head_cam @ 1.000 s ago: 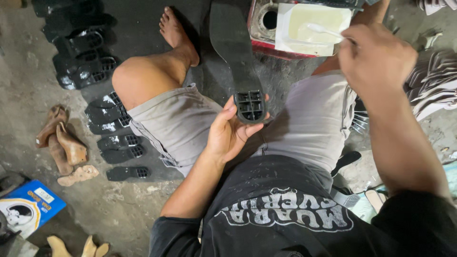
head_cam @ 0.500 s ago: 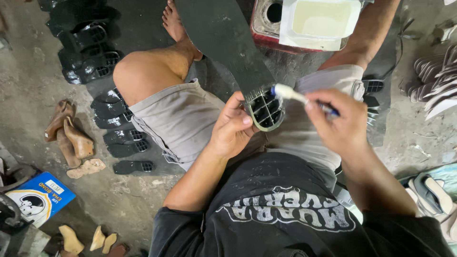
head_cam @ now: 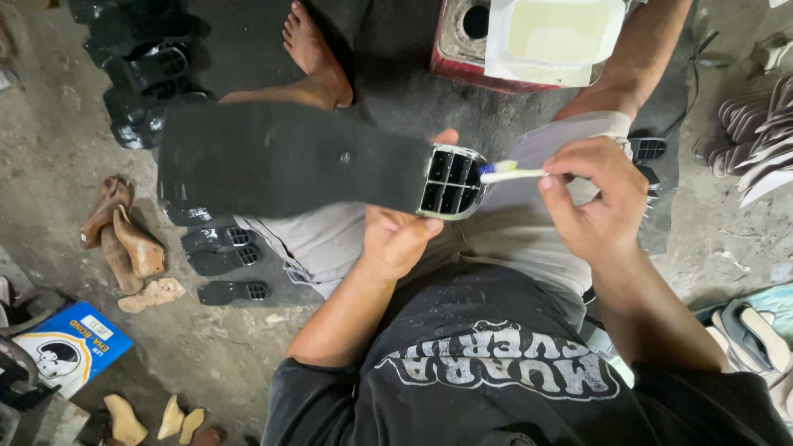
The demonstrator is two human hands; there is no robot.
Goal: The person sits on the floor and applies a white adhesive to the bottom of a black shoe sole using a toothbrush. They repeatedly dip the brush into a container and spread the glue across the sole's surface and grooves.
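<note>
Left hand (head_cam: 396, 239) grips the black shoe sole (head_cam: 289, 161) near its heel end, held level over the lap. Right hand (head_cam: 591, 198) pinches a toothbrush (head_cam: 508, 172), bristles at the gridded heel cavity (head_cam: 450, 182). Looks like the glue-brushing step; next calls for working each cell evenly. Glue tub (head_cam: 553, 37) sits ahead, more black soles (head_cam: 223, 248) and wooden heels (head_cam: 124, 239) on the floor left. Nothing blocks.

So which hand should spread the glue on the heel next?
Probably the right hand: it holds the small brush, whose tip is already at the grid-like heel end of the black sole. The left hand is busy gripping that sole from underneath.
</note>
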